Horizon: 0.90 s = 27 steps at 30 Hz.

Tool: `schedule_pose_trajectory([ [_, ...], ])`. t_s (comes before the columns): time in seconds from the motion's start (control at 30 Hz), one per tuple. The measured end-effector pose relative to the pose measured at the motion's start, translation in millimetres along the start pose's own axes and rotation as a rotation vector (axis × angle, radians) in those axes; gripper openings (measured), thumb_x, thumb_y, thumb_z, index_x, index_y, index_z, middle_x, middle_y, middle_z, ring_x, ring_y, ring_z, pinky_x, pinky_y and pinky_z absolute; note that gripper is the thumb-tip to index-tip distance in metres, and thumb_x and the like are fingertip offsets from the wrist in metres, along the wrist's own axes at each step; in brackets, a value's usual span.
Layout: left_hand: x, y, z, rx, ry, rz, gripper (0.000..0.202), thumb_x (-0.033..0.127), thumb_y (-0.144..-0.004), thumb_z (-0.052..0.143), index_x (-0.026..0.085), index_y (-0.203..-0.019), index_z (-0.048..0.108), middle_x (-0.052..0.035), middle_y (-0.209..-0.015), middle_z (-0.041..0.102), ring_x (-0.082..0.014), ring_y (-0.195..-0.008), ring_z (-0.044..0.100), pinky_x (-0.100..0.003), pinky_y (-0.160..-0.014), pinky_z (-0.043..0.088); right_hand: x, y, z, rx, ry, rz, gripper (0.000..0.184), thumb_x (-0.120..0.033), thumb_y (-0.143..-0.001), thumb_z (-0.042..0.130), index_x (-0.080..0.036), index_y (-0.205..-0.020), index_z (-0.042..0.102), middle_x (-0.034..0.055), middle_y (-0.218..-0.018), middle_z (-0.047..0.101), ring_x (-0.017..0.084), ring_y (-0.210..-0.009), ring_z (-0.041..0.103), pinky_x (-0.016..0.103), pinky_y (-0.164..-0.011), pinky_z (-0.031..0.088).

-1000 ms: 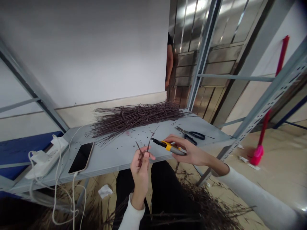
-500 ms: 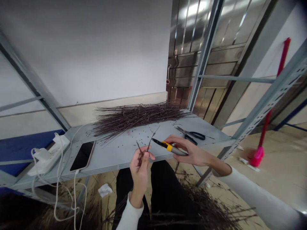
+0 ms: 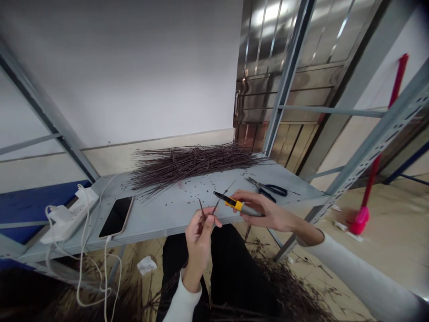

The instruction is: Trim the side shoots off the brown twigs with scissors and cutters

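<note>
My left hand [image 3: 199,237] pinches a thin, forked dark twig [image 3: 216,205] between thumb and fingers, holding it up over the front edge of the grey metal shelf [image 3: 167,210]. My right hand [image 3: 268,212] is shut around a yellow-and-grey hand cutter [image 3: 239,205]. Its black pointed tip sits close to the twig, and I cannot tell whether they touch. A large heap of similar dark twigs [image 3: 192,163] lies on the shelf behind both hands, with small cut bits scattered in front of it.
Black-handled scissors [image 3: 268,188] lie on the shelf to the right. On its left are a smartphone [image 3: 116,217] on a white cable and a white power strip [image 3: 69,217]. More twigs [image 3: 288,286] lie on the floor below. Steel shelf uprights stand at both sides.
My left hand has risen slightly and moved right with the twig. The cutter's tip now sits nearer the twig. A person's arm seen by the steel door a second ago has gone.
</note>
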State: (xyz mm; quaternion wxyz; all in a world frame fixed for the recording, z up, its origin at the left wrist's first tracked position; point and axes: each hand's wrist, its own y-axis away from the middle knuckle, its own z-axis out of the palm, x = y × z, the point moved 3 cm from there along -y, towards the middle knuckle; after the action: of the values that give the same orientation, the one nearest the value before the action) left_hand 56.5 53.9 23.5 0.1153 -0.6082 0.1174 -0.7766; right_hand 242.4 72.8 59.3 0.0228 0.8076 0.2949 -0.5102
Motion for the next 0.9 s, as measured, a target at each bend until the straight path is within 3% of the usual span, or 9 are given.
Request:
schedule_pose_trajectory([
  [0.27, 1.1, -2.0, 0.4, -0.027, -0.023, -0.017, 0.026, 0.04, -0.083, 0.061, 0.017, -0.091, 0.066, 0.0001, -0.06, 0.061, -0.0134, -0.057, 0.055, -0.024, -0.055, 0.042, 1.3, -2.9, -0.1, 0.023, 0.006, 0.035, 0.034, -0.023, -0.076, 0.057, -0.019, -0.109, 0.057, 0.0077, -0.109, 0.059, 0.017, -0.09, 0.059, 0.03, -0.08, 0.049],
  [0.43, 1.8, -2.0, 0.0, -0.034, -0.061, 0.002, 0.023, 0.039, -0.084, 0.059, 0.017, -0.091, 0.065, 0.0011, -0.06, 0.061, -0.0122, -0.054, 0.053, -0.023, -0.054, 0.041, -0.1, -8.4, -1.6, 0.094, 0.181, 0.029, 0.033, -0.024, -0.074, 0.057, -0.016, -0.106, 0.06, 0.0071, -0.097, 0.066, 0.02, -0.084, 0.061, 0.029, -0.073, 0.05],
  [0.57, -1.4, -1.0, -0.9, 0.003, -0.147, 0.013, 0.018, 0.035, -0.086, 0.057, 0.018, -0.089, 0.063, 0.0014, -0.063, 0.062, -0.0111, -0.053, 0.051, -0.022, -0.054, 0.04, 1.8, -10.0, 0.5, 0.244, 0.438, -0.148, 0.038, -0.019, -0.072, 0.056, -0.017, -0.11, 0.057, 0.0077, -0.097, 0.066, 0.018, -0.075, 0.062, 0.027, -0.066, 0.051],
  [0.7, -0.9, 0.7, 1.6, 0.05, -0.158, 0.025, 0.017, 0.034, -0.086, 0.057, 0.018, -0.089, 0.063, 0.0006, -0.065, 0.063, -0.0127, -0.06, 0.056, -0.022, -0.061, 0.043, 10.9, -7.0, 5.6, 0.478, 0.813, -0.411, 0.038, -0.02, -0.078, 0.056, -0.019, -0.116, 0.053, 0.0099, -0.098, 0.066, 0.023, -0.087, 0.061, 0.035, -0.076, 0.05],
  [0.77, -0.3, 2.2, 4.6, 0.063, -0.141, 0.027, 0.018, 0.034, -0.085, 0.058, 0.017, -0.089, 0.063, 0.0003, -0.064, 0.063, -0.0137, -0.064, 0.059, -0.023, -0.064, 0.045, 17.3, -6.4, 8.1, 0.598, 1.014, -0.511, 0.033, -0.02, -0.08, 0.056, -0.019, -0.113, 0.055, 0.0101, -0.092, 0.067, 0.024, -0.082, 0.062, 0.036, -0.075, 0.049],
  [0.9, -4.2, 4.7, 8.7, 0.097, -0.121, 0.001, 0.02, 0.037, -0.084, 0.06, 0.018, -0.091, 0.064, 0.0003, -0.065, 0.063, -0.0137, -0.064, 0.06, -0.023, -0.065, 0.046, 28.1, -10.2, 12.0, 0.7, 1.155, -0.564, 0.028, -0.022, -0.081, 0.057, -0.019, -0.108, 0.057, 0.0097, -0.085, 0.068, 0.022, -0.072, 0.061, 0.035, -0.069, 0.047],
])
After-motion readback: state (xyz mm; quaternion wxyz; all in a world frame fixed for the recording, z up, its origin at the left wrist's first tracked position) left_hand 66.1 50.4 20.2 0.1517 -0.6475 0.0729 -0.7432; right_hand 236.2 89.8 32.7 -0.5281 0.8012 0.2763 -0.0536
